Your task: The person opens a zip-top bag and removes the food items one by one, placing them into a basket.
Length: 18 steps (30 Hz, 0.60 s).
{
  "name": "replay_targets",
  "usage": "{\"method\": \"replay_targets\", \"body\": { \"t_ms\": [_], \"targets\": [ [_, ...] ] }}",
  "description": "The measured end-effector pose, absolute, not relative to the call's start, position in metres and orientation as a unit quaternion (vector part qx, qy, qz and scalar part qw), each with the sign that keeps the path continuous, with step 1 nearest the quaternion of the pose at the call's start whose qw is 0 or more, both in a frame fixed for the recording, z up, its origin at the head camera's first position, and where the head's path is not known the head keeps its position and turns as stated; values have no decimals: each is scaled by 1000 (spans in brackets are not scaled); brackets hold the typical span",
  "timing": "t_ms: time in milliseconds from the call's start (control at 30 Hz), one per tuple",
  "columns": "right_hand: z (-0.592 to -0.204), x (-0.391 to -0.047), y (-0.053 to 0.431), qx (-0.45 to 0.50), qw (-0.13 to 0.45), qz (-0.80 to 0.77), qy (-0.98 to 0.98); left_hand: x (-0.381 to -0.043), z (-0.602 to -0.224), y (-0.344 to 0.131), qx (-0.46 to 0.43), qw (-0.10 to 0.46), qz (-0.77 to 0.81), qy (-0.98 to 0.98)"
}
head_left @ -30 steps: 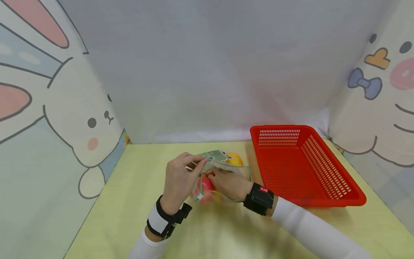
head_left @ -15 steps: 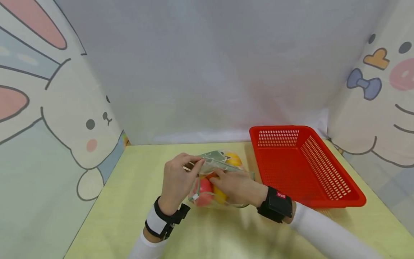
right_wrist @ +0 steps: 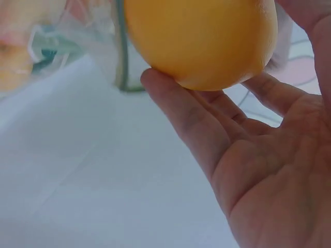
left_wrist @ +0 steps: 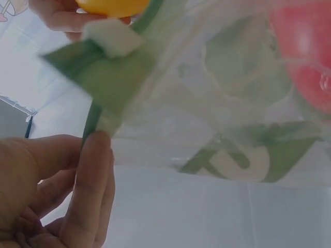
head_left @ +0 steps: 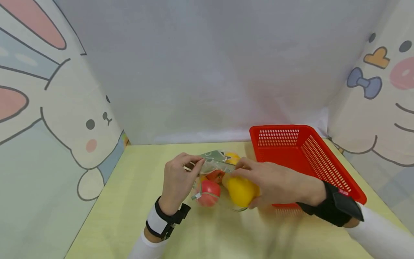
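My left hand (head_left: 181,176) pinches the rim of a clear zip bag (left_wrist: 176,98) with a green edge and print. A white slider (left_wrist: 113,37) sits on that edge. My right hand (head_left: 275,181) holds a smooth, rounded yellow fruit (head_left: 242,192) at the bag's mouth. In the right wrist view its fingers curve under the yellow fruit (right_wrist: 201,41), beside the bag's green edge. Inside the bag lie a pinkish-red round fruit (head_left: 208,193), an orange-red one (head_left: 216,176) behind it, and another yellow one (head_left: 232,158) at the far end.
A red plastic basket (head_left: 288,158) with slotted sides stands on the pale yellow table (head_left: 139,201), to the right of the bag and partly behind my right forearm. Cartoon-printed panels flank the table, and a grey-white backdrop (head_left: 207,72) rises behind it.
My right hand has moved from inside the bag out to the right and now holds the yellow fruit at the mouth. My left hand keeps its pinch in almost the same place.
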State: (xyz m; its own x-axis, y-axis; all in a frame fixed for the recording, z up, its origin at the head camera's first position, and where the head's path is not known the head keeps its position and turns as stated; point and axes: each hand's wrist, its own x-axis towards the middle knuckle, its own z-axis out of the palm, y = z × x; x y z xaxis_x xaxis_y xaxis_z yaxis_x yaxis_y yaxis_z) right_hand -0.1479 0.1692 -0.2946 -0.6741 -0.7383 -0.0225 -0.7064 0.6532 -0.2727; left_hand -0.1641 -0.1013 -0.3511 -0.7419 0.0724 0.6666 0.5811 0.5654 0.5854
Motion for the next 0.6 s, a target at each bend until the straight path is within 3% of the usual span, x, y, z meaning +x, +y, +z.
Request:
{"method": "replay_targets", "body": {
  "t_ms": [333, 600],
  "targets": [
    [-270, -186, 228, -336, -1, -106, 936, -165, -354, -100, -205, 292, -423, -833],
    [-293, -248, 258, -268, 15, -83, 960, -165, -353, -99, -207, 292, -423, -832]
  ]
}}
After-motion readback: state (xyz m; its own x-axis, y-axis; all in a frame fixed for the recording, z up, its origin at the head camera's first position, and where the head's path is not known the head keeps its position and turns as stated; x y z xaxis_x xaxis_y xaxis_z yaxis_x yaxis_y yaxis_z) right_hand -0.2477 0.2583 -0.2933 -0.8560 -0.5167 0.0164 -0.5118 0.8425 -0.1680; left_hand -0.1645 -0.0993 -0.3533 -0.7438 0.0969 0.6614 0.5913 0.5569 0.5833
